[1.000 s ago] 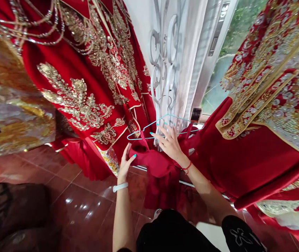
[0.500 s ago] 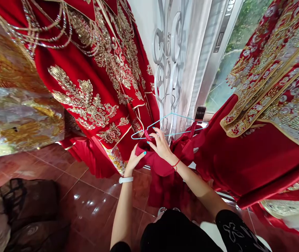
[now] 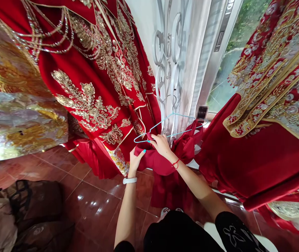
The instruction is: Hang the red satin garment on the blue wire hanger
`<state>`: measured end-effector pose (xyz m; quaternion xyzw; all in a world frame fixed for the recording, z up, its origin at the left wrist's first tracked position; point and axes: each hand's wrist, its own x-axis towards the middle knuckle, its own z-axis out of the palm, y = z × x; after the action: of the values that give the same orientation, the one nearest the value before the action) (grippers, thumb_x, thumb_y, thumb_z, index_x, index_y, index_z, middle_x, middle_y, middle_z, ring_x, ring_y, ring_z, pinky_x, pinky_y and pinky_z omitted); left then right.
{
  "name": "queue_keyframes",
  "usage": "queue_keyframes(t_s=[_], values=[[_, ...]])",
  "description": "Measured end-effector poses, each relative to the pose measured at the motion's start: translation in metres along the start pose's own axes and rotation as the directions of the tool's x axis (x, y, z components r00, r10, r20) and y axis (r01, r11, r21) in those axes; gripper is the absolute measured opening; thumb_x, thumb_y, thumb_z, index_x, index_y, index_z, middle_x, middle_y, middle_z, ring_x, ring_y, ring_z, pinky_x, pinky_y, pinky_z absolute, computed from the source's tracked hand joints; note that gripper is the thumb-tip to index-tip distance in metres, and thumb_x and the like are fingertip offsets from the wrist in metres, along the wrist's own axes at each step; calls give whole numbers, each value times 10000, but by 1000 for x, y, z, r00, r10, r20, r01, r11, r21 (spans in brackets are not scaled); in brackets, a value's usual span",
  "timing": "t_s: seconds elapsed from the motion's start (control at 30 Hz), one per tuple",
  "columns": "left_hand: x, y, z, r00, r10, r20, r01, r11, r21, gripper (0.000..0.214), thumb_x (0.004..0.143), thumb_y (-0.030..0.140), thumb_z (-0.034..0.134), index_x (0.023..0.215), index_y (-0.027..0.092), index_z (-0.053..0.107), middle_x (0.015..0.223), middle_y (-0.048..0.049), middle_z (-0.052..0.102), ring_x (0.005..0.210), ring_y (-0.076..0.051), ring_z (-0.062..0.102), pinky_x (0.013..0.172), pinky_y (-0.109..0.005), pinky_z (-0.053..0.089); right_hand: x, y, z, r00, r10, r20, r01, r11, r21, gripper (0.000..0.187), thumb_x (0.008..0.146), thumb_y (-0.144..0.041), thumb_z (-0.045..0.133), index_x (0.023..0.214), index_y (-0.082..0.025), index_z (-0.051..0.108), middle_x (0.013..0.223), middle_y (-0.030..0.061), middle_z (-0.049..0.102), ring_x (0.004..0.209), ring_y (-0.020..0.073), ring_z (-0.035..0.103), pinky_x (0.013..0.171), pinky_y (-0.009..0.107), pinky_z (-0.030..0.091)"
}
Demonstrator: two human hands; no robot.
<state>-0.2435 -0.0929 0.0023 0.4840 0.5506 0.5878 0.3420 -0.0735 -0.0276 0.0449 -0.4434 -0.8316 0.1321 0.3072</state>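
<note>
A dark red dress [image 3: 162,163] hangs in front of me from a light blue wire hanger [image 3: 162,122]. My left hand [image 3: 136,160] grips the dress's upper edge at the left, thumb on the outside and the other fingers mostly hidden. At the hanger's left end, my right hand [image 3: 160,144] pinches a narrow red strap of the dress, which loops over the wire. The dress's other side bunches near the hanger's right end. The hanger's hook stands in front of a white scrolled metal frame [image 3: 168,63].
Red garments with gold embroidery hang close by: a beaded jacket [image 3: 86,101] at the left and a heavily decorated top [image 3: 272,84] at the right. Dark bags [image 3: 36,201] lie on the red tiled floor [image 3: 94,196]. A white stool [image 3: 212,232] stands by my right side.
My right hand's fingers have closed in on the strap and moved slightly down. My left hand keeps its grip on the dress edge. The whole view has shifted a little.
</note>
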Motion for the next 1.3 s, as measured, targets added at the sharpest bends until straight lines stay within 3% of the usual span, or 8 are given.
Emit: queue_keyframes(t_s=[0.4, 0.53, 0.67, 0.87, 0.97, 1.13, 1.2, 1.3], values=[[8, -9, -17, 987, -126, -99, 111, 984, -138, 469, 599, 577, 827, 768, 172, 661, 728, -42, 719, 684, -188, 652, 678, -316, 556, -6, 6, 7, 995, 8, -103, -4, 999, 43, 163, 1015, -309, 529, 988, -238, 673, 757, 31, 606, 791, 234, 575, 808, 328, 369], [20, 2, -27, 994, -20, -110, 4, 990, -144, 455, 671, 591, 778, 809, 159, 735, 777, -36, 742, 780, -199, 663, 789, -341, 551, -8, 5, 5, 996, 25, -85, -25, 1000, -1, 195, 1025, -311, 514, 987, -227, 685, 742, 25, 599, 765, 215, 560, 807, 308, 353], [34, 13, -35, 994, 49, -97, -56, 996, -72, 426, 661, 570, 791, 766, 159, 766, 743, -26, 736, 750, -198, 639, 778, -349, 536, -7, 3, 2, 998, 45, -50, -46, 999, -23, 199, 1026, -293, 517, 997, -211, 697, 753, 25, 609, 775, 205, 562, 813, 296, 336], [53, 30, -34, 935, 277, -222, -252, 959, 131, 330, 768, 498, 712, 738, 174, 763, 722, -24, 712, 710, -182, 604, 757, -332, 500, -4, -1, 0, 997, 71, -29, -73, 996, -57, 197, 1020, -279, 530, 1041, -198, 708, 791, 49, 644, 792, 214, 573, 803, 298, 337], [60, 50, -25, 911, 390, -132, -336, 889, 310, 289, 846, 441, 660, 825, 184, 790, 778, -46, 728, 748, -194, 611, 798, -354, 489, -4, -2, -2, 997, 80, -16, -81, 996, -43, 195, 1018, -258, 531, 1014, -194, 715, 809, 57, 674, 813, 219, 596, 795, 309, 339], [57, 87, 9, 838, 535, 109, -477, 621, 622, 245, 935, 379, 613, 879, 232, 801, 800, -52, 732, 812, -224, 618, 948, -439, 430, -4, 2, -1, 998, 40, -46, -36, 997, 71, 192, 962, -113, 554, 1015, -200, 717, 1054, 73, 727, 994, 230, 640, 849, 332, 354], [51, 92, 20, 821, 544, 171, -506, 556, 659, 257, 966, 366, 574, 923, 234, 792, 848, -59, 750, 852, -235, 628, 985, -456, 417, -2, 6, 0, 997, 41, -58, -33, 992, 124, 195, 945, -99, 572, 1016, -200, 723, 1079, 74, 727, 992, 228, 652, 865, 342, 366], [40, 88, 23, 835, 479, 271, -528, 556, 642, 313, 1006, 315, 467, 1054, 196, 753, 983, -93, 763, 927, -248, 649, 950, -431, 467, 1, 11, 3, 997, 53, -52, -42, 980, 195, 165, 934, -106, 605, 985, -195, 735, 988, 65, 745, 916, 221, 676, 863, 349, 388]])
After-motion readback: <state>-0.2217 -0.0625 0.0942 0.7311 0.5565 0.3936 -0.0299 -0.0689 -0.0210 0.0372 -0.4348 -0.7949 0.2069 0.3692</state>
